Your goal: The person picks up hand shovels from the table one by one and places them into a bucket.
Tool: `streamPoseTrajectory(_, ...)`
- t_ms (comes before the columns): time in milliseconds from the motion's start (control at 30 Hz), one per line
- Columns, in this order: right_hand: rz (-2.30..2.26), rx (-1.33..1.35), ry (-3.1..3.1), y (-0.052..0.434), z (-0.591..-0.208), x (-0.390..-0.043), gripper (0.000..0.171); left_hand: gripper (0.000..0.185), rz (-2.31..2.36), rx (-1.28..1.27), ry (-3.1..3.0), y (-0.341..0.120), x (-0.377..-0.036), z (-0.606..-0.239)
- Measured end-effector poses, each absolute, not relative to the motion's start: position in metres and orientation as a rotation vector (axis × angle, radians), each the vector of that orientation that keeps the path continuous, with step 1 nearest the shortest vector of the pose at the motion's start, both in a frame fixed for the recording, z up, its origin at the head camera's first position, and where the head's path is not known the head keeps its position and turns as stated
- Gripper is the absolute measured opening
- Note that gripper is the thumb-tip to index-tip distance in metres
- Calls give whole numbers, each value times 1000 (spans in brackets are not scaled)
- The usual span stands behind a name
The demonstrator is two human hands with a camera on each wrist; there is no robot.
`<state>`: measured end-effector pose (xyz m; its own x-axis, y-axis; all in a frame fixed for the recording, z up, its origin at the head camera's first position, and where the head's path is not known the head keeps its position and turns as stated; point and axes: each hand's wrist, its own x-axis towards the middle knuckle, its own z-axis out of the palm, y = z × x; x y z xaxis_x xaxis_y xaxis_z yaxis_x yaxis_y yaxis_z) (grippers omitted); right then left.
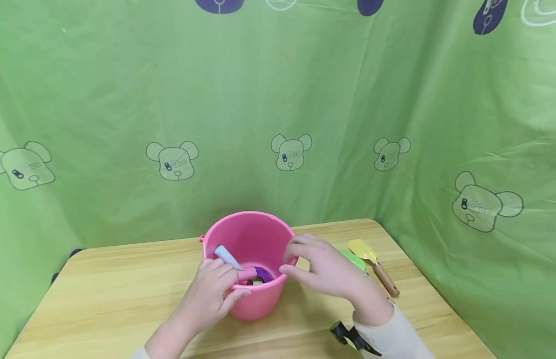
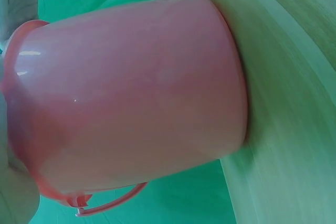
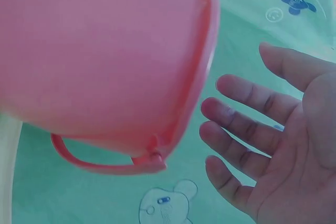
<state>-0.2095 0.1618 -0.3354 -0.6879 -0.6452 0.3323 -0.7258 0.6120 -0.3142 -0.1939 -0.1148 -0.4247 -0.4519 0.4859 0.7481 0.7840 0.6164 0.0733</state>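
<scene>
The pink bucket [image 1: 253,302] stood upright on the wood-grain table [image 1: 125,279]. The left hand [image 1: 207,290] gripped the bucket at its near-left rim, fingers curled over the edge and thumb laid along the outside; the fingertips were hidden. A pink handle [image 1: 247,274] showed just beside those fingers inside the bucket, and whether they also pinched it could not be told. The right hand [image 1: 320,262] was just beside the bucket's right rim, its fingers slightly bent and spread apart, holding nothing, with a gap to the rim in the right wrist view.

Inside the bucket, a light-blue handle [image 1: 227,257] slanted near the left wall, and a purple piece [image 1: 262,273] lay low down. The bucket's carrying handle [image 3: 105,169] hung at its side. To the bucket's right lay a yellow trowel with a wooden handle [image 1: 376,266], and next to that a green piece [image 1: 353,259], partly hidden by the right hand. Behind the bucket hung a green curtain [image 1: 242,109] printed with bear heads.
</scene>
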Motion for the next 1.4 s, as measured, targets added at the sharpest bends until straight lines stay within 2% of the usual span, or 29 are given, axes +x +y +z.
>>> streamPoseTrajectory(667, 628, 755, -2665, 231, -356, -219, 9, 29, -563, -1009, -2123, -114, -196, -423)
streamPoseTrajectory(1400, 587, 398, -2862, 277, -385, -234, 31, 28, -550, -996, -2137, -116, -195, -424)
